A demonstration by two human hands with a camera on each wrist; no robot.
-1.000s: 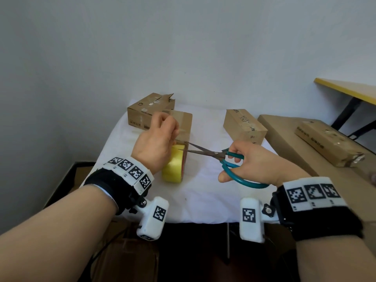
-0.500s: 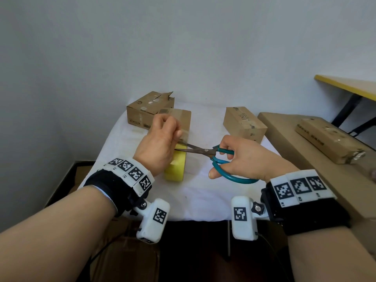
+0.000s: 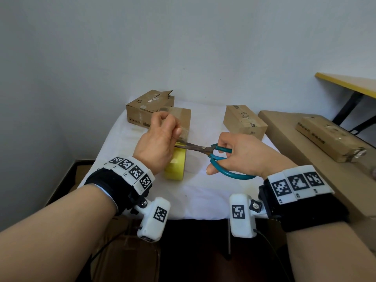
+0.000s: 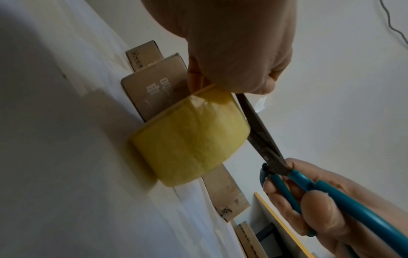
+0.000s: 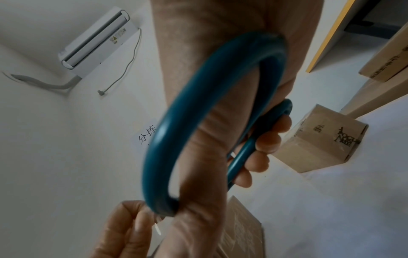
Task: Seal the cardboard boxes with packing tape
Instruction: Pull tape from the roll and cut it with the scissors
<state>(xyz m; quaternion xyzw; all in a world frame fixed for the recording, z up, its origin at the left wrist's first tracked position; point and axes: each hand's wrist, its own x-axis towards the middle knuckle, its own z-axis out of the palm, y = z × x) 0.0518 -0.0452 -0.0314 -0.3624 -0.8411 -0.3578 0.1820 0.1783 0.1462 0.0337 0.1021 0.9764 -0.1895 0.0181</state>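
A yellow roll of packing tape stands on edge on the white table. Just above the roll, my left hand pinches a clear strip of tape pulled up from it. My right hand grips teal-handled scissors, and their blades lie closed across the tape beside the left fingers. Right behind the roll stands a cardboard box. Two more boxes sit at the back left and the back right.
A low brown bench to the right carries a long cardboard box. A yellow-edged desk stands behind it. The white wall is close behind the table. Cardboard lies on the dark floor at the left.
The scissors have moved left and their blades have closed on the tape strip. My left hand has lifted slightly, keeping the strip taut.
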